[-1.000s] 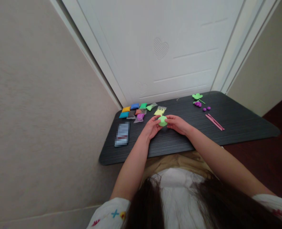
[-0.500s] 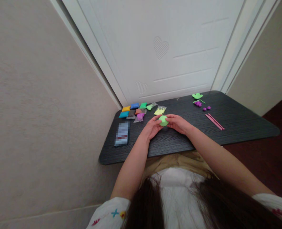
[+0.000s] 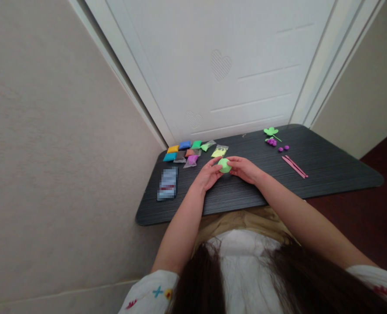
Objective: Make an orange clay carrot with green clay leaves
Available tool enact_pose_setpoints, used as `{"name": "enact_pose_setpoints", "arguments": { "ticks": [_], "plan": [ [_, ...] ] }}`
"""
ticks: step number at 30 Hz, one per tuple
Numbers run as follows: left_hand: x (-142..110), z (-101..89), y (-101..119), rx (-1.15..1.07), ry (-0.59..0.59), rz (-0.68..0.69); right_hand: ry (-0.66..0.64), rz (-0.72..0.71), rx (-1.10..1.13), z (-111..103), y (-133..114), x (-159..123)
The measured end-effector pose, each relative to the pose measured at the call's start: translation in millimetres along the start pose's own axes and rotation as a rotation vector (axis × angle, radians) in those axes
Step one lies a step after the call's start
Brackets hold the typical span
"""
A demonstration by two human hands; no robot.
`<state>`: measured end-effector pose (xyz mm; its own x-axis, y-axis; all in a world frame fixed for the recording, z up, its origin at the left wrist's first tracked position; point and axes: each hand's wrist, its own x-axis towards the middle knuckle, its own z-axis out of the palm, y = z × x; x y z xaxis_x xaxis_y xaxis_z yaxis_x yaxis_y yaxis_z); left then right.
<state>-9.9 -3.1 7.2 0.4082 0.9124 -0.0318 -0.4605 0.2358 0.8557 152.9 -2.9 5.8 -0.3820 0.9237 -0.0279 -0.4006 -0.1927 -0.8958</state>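
Observation:
A light green, rounded and flattened piece of modelling clay (image 3: 225,165) is held between both hands above the dark table (image 3: 232,196). My left hand (image 3: 209,173) grips it from the left, thumb on its near face. From the right, my right hand (image 3: 243,168) pinches its edge between thumb and fingers. The undersides of the clay and some fingertips are hidden. Just beyond the hands lies an open-looking clear bag with pale yellow clay (image 3: 219,151).
Several bags of coloured clay (image 3: 185,152) lie at the back left, with a phone (image 3: 168,184) nearer. At the right are a green clay leaf shape (image 3: 271,131), a purple clay cluster (image 3: 272,142), two purple balls (image 3: 283,148) and pink tools (image 3: 294,167). A white door (image 3: 246,56) stands behind.

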Motion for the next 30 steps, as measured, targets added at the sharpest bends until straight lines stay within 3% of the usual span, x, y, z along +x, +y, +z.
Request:
{"name": "enact_pose_setpoints", "arguments": {
  "ticks": [6,10,13,16,20,24,30],
  "plan": [
    [-1,2.5,1,-0.022,0.026,-0.013,0.025,-0.029,-0.043,0,1,1],
    [3,0.6,-1,0.023,0.103,0.073,0.166,-0.177,-0.185,-1,3,3],
    [6,-0.7,-4,0.199,0.203,0.26,0.264,-0.273,-0.314,-3,4,5],
    [6,2.3,-6,0.462,0.25,0.382,0.262,-0.285,-0.383,-4,6,7],
    [1,9.2,-8,0.68,0.203,0.423,0.303,-0.31,-0.498,-7,10,9],
    [0,7.1,-8,0.76,0.148,0.43,0.343,-0.389,-0.773,-9,14,10],
    [8,-7.5,-8,0.709,0.347,0.475,0.327,-0.444,-0.996,-10,14,8]
  ]
}}
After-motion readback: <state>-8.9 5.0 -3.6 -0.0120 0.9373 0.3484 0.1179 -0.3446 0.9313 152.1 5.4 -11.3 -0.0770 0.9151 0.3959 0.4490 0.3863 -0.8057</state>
